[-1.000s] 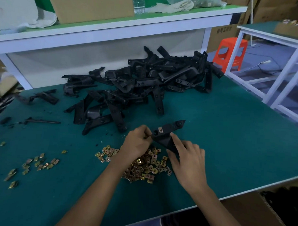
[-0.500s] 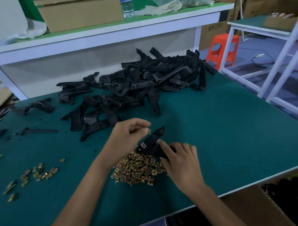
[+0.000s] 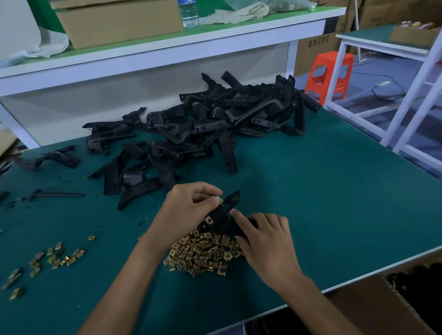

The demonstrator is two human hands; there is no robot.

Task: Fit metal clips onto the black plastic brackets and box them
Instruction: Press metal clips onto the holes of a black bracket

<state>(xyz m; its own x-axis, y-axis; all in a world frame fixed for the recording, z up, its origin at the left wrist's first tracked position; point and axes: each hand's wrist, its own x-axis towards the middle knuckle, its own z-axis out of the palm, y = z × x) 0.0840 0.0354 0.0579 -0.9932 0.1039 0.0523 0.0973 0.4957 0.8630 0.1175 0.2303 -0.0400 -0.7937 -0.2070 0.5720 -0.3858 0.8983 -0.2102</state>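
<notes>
My right hand (image 3: pixel 265 241) grips a black plastic bracket (image 3: pixel 223 213) above a heap of brass-coloured metal clips (image 3: pixel 202 252). One clip sits fitted on the bracket's lower end. My left hand (image 3: pixel 191 204) pinches a small metal clip against the bracket's upper edge. A large pile of black brackets (image 3: pixel 204 126) lies behind on the green table (image 3: pixel 314 195). At the lower right a cardboard box (image 3: pixel 390 306) holds dark parts.
Scattered clips (image 3: pixel 51 259) lie at the front left, with a few loose black pieces (image 3: pixel 56 194) further back on the left. A raised shelf behind holds a cardboard box (image 3: pixel 115 18) and a water bottle (image 3: pixel 186 8). An orange stool (image 3: pixel 328 73) stands beyond the table.
The bracket has been turned from lying across to standing more upright. My left hand rose with a clip to its upper edge. The view shifted slightly.
</notes>
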